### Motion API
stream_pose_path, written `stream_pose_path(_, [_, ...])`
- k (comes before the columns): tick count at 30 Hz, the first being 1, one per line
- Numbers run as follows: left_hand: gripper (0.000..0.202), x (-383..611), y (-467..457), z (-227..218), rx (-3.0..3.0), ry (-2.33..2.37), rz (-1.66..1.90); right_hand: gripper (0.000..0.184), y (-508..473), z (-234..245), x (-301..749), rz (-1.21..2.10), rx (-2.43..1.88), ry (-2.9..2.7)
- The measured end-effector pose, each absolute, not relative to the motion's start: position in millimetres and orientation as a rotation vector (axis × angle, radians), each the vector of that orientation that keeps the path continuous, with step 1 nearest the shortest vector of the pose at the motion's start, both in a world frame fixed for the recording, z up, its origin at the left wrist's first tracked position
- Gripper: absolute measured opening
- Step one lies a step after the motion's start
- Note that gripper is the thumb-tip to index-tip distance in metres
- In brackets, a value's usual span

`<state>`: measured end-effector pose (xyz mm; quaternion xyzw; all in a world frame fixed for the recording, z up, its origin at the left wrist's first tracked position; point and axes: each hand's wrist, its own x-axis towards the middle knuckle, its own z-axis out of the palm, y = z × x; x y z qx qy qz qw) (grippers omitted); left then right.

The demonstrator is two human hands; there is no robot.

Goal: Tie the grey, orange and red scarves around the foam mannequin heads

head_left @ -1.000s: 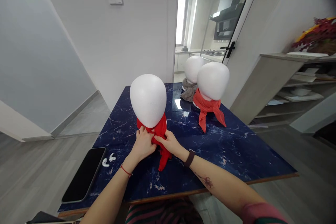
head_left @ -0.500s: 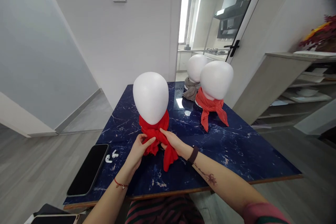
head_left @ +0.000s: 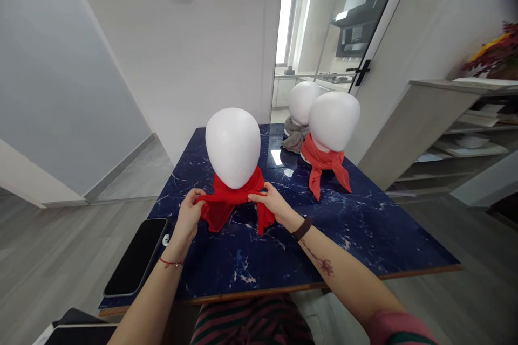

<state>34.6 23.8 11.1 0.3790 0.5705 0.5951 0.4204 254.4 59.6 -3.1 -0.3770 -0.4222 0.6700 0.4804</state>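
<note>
A white mannequin head (head_left: 233,145) stands on the dark blue marbled table (head_left: 243,272). Around its neck goes a red scarf (head_left: 230,198), crossed or knotted at the front, with two ends hanging down. My left hand (head_left: 190,213) pinches one end and draws it out to the left. On the other side, my right hand (head_left: 275,204) grips the scarf just right of the neck, thumb and fingers closed on the cloth. How the knot lies inside cannot be made out.
At the back right stand two more mannequin heads, one in a coral scarf (head_left: 324,161), one in a grey scarf (head_left: 294,135). A smartphone (head_left: 136,256) lies at the left edge, a white earbud (head_left: 165,240) beside it. A shelf unit (head_left: 437,118) stands to the right.
My left hand has moved left and slightly up, stretching the red scarf's end sideways. My right hand has risen a little toward the neck. The hands are farther apart.
</note>
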Motion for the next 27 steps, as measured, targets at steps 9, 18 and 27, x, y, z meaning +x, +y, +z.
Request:
stream_pose_path(9, [0.028, 9, 34, -2, 0.996, 1.768, 1.765, 0.035, 77, -3, 273, 1.112, -1.056, -1.291])
stream_pose_path(18, [0.029, 28, 10, 8, 0.814, 1.637, 1.479, 0.034, 70, 6, 269, 1.183, -0.927, -1.273])
stream_pose_path(27, [0.023, 92, -2, 0, 0.753, 1.038, 1.050, 0.029, 41, 5, 250, 1.280, -0.758, -1.777])
